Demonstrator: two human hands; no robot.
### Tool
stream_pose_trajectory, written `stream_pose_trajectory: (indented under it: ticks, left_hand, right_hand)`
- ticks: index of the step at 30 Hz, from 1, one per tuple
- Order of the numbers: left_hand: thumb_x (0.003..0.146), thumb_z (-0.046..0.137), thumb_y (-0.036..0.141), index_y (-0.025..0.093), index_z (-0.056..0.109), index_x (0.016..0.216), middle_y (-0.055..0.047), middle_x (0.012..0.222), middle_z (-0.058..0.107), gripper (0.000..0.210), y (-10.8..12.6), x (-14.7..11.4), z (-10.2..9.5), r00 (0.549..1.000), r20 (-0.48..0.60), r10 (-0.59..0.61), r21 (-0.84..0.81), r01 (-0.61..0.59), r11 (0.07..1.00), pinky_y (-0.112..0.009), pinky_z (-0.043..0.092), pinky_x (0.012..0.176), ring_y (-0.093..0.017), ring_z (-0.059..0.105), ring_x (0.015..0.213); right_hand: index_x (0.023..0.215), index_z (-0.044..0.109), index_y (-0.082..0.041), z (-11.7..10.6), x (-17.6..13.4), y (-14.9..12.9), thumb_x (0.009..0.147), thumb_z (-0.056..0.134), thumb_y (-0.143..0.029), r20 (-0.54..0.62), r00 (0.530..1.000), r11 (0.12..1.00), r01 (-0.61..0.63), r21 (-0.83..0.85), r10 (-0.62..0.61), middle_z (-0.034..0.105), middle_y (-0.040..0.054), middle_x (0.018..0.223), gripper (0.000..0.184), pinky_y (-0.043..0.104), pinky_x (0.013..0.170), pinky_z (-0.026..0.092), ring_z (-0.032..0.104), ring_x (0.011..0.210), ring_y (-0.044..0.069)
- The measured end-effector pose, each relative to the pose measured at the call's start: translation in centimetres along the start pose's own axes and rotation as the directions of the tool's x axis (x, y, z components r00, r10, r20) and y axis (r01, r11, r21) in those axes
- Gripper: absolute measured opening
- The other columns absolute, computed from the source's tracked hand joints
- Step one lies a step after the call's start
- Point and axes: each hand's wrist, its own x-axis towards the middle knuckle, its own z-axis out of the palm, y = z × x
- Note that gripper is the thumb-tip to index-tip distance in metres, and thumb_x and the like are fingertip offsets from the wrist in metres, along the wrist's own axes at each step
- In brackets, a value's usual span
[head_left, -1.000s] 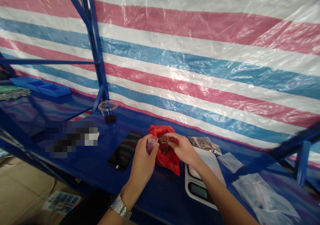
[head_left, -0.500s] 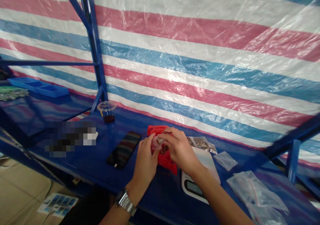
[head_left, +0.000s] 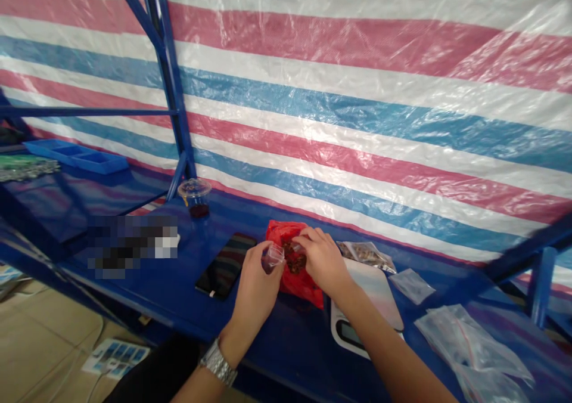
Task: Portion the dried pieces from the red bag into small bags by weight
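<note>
A red plastic bag (head_left: 304, 287) lies spread open on the blue table, with small brown pieces (head_left: 295, 260) inside it. My left hand (head_left: 259, 281) grips a small clear plastic bag (head_left: 274, 255) by its mouth, just left of the brown pieces. Over the right side of the red bag, my right hand (head_left: 324, 263) has its fingers pinched together at the brown pieces; what they hold is hidden. Right beside the red bag sits a white digital scale (head_left: 373, 293), partly covered by my right forearm.
A filled clear bag (head_left: 366, 255) lies behind the scale. Small empty bags (head_left: 412, 285) and larger zip bags (head_left: 473, 343) are at right. A black phone (head_left: 227, 266) and a lidded plastic cup (head_left: 196, 197) stand left. Blue trays (head_left: 78, 154) sit far left.
My hands have moved apart, the right one drawing away from the small clear bag to the brown pieces. More of the red bag's contents shows. The view has shifted slightly.
</note>
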Motion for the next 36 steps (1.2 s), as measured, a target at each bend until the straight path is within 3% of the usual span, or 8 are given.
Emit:
stream_pose_trajectory:
  ticks: [3,7,14,19,22,27,32,36]
  left_hand:
    - [0.078,0.072,0.024,0.017,0.068,0.111,-0.010,0.105,0.074,0.034,-0.6,0.4,0.3,0.992,0.088,-0.091,-0.086,0.098,0.991,-0.037,0.053,0.087,-0.023,0.069,0.090]
    - [0.076,0.071,0.021,0.016,0.066,0.102,-0.007,0.090,0.075,0.027,-0.9,1.0,1.4,0.971,0.176,-0.160,-0.199,0.194,0.961,-0.032,0.052,0.077,-0.020,0.069,0.079]
    - [0.072,0.073,0.022,0.015,0.064,0.098,-0.005,0.081,0.074,0.028,1.2,1.0,2.7,0.944,0.126,-0.305,-0.408,0.330,0.851,-0.027,0.052,0.069,-0.017,0.069,0.071]
    - [0.073,0.074,0.025,0.015,0.062,0.097,-0.003,0.078,0.072,0.029,2.3,1.0,3.1,0.936,0.066,-0.347,-0.477,0.335,0.812,-0.025,0.051,0.064,-0.016,0.067,0.067]
    - [0.076,0.073,0.025,0.016,0.061,0.101,-0.004,0.081,0.072,0.030,2.4,1.3,3.1,0.956,0.017,-0.293,-0.417,0.273,0.867,-0.027,0.052,0.066,-0.017,0.068,0.070]
    - [0.080,0.067,0.022,0.016,0.065,0.105,-0.008,0.097,0.072,0.026,1.8,1.3,2.5,0.997,0.057,-0.042,-0.232,0.054,0.971,-0.035,0.055,0.082,-0.021,0.070,0.087]
    - [0.081,0.065,0.016,0.017,0.070,0.114,-0.013,0.118,0.069,0.034,0.8,0.9,1.8,0.991,-0.009,0.132,-0.047,-0.132,0.990,-0.043,0.048,0.106,-0.027,0.065,0.113]
    - [0.083,0.063,0.014,0.019,0.066,0.125,-0.013,0.124,0.068,0.042,0.3,0.7,2.0,0.987,0.032,0.159,-0.059,-0.157,0.986,-0.045,0.048,0.107,-0.027,0.065,0.116]
  right_hand:
    - [0.122,0.072,-0.018,1.0,0.0,0.2,0.084,0.052,0.002,0.065,0.997,0.995,-0.044,-0.088,0.050,0.068,0.0123,0.122,0.048,0.042,0.095,0.042,0.057,0.115,0.030]
    - [0.115,0.075,-0.024,1.1,0.2,0.2,0.083,0.055,-0.001,0.098,0.989,0.993,-0.113,0.019,0.110,0.072,0.0066,0.118,0.044,0.038,0.091,0.039,0.059,0.112,0.026]
    - [0.112,0.077,-0.024,0.4,0.1,-0.1,0.084,0.059,-0.008,0.143,0.976,0.974,-0.182,0.133,0.162,0.075,0.0059,0.115,0.037,0.037,0.091,0.036,0.060,0.112,0.024]
    - [0.111,0.078,-0.028,0.6,-0.1,0.5,0.082,0.061,-0.007,0.135,0.964,0.940,-0.255,0.227,0.229,0.077,0.0020,0.115,0.040,0.038,0.095,0.037,0.063,0.110,0.025]
    - [0.111,0.078,-0.029,0.8,-0.2,0.8,0.084,0.063,-0.010,0.143,0.949,0.896,-0.314,0.315,0.282,0.079,0.0008,0.113,0.036,0.037,0.097,0.039,0.066,0.106,0.025]
    - [0.110,0.078,-0.030,0.8,-0.6,1.0,0.087,0.062,-0.011,0.134,0.952,0.857,-0.308,0.414,0.277,0.079,0.0002,0.106,0.034,0.034,0.093,0.044,0.068,0.102,0.023]
    - [0.119,0.074,-0.029,0.0,-1.3,0.6,0.091,0.056,-0.010,-0.043,0.932,0.854,-0.311,0.417,0.360,0.076,0.0027,0.116,0.038,0.041,0.098,0.041,0.064,0.108,0.026]
    - [0.123,0.070,-0.029,-1.3,-1.8,-1.0,0.095,0.053,-0.012,-0.195,0.945,0.921,-0.187,0.343,0.264,0.071,0.0046,0.126,0.037,0.041,0.096,0.038,0.059,0.112,0.025]
